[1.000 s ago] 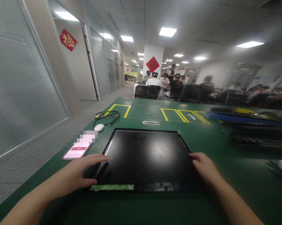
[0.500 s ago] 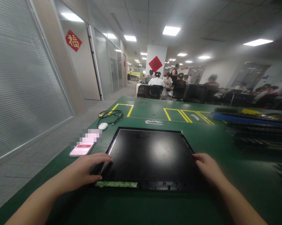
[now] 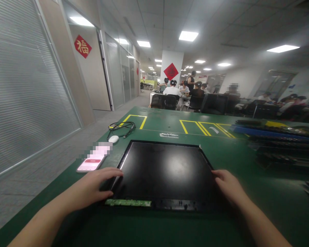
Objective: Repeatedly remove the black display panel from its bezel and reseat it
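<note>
A black flat screen panel (image 3: 164, 171) lies face up on the green table (image 3: 154, 226), with a narrow green circuit strip (image 3: 128, 202) along its near edge. My left hand (image 3: 92, 187) grips the panel's left edge near the front corner, fingers over the top and thumb below. My right hand (image 3: 227, 187) rests against the panel's right edge, fingers curled along it.
A phone (image 3: 90, 164) with a lit pink screen lies left of the panel. Farther back sit a white mouse (image 3: 113, 139) and a coiled black cable (image 3: 121, 127). Stacked dark panels and trays (image 3: 280, 140) fill the right side. People sit at desks in the background.
Both hands stay on the panel's edges. Only the view has shifted slightly; the panel has not visibly moved.
</note>
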The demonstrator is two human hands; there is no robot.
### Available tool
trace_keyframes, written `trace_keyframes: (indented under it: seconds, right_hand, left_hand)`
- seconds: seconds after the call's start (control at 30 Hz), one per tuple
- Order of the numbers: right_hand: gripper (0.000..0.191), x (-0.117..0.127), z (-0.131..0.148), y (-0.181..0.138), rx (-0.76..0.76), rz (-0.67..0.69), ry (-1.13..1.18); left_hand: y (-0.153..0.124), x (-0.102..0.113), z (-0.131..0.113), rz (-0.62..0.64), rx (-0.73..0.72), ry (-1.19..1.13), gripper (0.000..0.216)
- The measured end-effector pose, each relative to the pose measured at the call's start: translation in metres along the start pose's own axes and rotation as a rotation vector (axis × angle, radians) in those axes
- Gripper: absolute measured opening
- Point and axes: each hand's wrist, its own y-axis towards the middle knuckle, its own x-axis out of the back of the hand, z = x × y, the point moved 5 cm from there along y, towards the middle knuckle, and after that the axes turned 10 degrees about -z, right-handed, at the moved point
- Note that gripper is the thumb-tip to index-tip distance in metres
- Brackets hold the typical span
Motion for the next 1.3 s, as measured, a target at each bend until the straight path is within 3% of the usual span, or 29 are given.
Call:
trace_keyframes:
  seconds: [0.4, 0.83, 1.17, 1.3]
  right_hand:
    - [0.039, -0.005, -0.003, 0.002, 0.015, 0.007, -0.003]
    - [0.038, -0.006, -0.004, 0.001, 0.021, 0.004, 0.010]
    - [0.039, -0.007, -0.005, 0.000, 0.018, 0.016, 0.008]
    - [0.038, -0.007, -0.004, 0.000, 0.023, 0.014, -0.001]
  left_hand:
    - [0.016, -0.022, 0.019, -0.168, 0.110, 0.137, 0.043]
    - [0.021, -0.021, 0.004, -0.146, 0.169, 0.196, 0.047]
    - [0.021, -0.034, 0.028, -0.189, 0.125, 0.088, 0.046]
    - [0.022, -0.031, 0.025, -0.161, 0.120, 0.081, 0.046]
